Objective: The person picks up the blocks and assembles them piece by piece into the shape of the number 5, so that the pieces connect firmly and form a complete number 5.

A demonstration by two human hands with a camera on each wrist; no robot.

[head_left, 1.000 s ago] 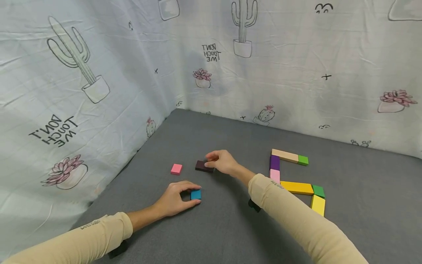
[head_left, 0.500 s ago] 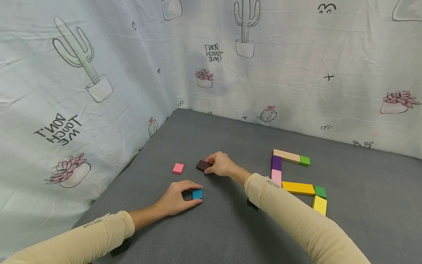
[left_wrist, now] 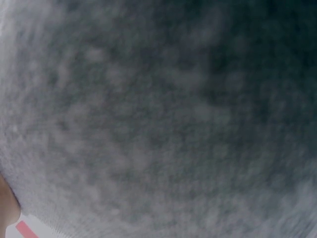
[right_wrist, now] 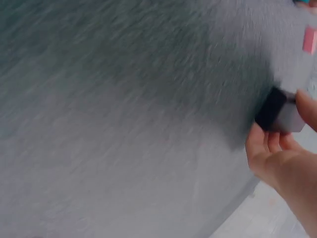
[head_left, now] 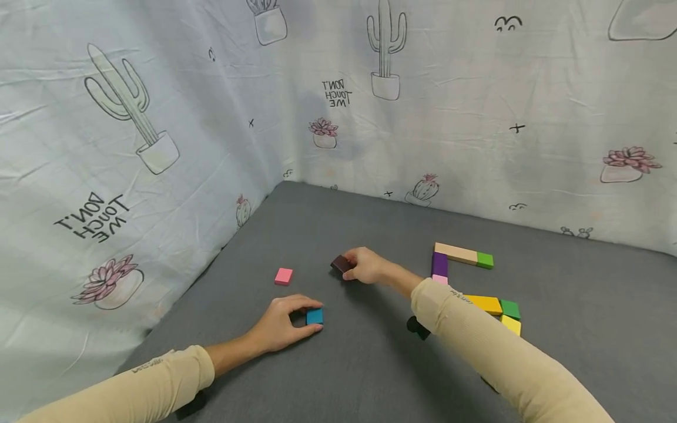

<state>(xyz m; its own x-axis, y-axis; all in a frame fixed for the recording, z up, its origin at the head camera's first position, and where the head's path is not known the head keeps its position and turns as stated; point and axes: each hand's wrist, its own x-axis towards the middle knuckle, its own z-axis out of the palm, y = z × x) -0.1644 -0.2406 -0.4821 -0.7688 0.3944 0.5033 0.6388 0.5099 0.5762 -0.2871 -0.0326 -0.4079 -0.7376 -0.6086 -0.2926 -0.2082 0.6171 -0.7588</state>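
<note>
Dark brown and oblong, a wooden block point(head_left: 341, 264) is pinched between the thumb and fingers of my right hand point(head_left: 366, 265). It is tilted, and the right wrist view shows its dark end face point(right_wrist: 271, 109) with the thumb on one side and fingers on the other. Nearer to me, my left hand point(head_left: 282, 322) has its thumb and fingers curled round the sides of a small blue block point(head_left: 314, 316) on the grey surface. A flat pink block point(head_left: 283, 276) lies behind the left hand. The left wrist view is mostly grey cloth.
On the right, a winding line of blocks lies end to end: beige point(head_left: 456, 252), light green point(head_left: 485, 260), purple point(head_left: 439, 264), light pink, orange point(head_left: 485, 304), dark green point(head_left: 510, 309) and yellow. My right sleeve point(head_left: 492, 352) covers part of it. A printed curtain point(head_left: 465, 117) borders the surface.
My right hand has gripped the dark brown block, tilted it and shifted it to the right, away from the pink block. The left hand stays at the blue block. The head view shifted slightly.
</note>
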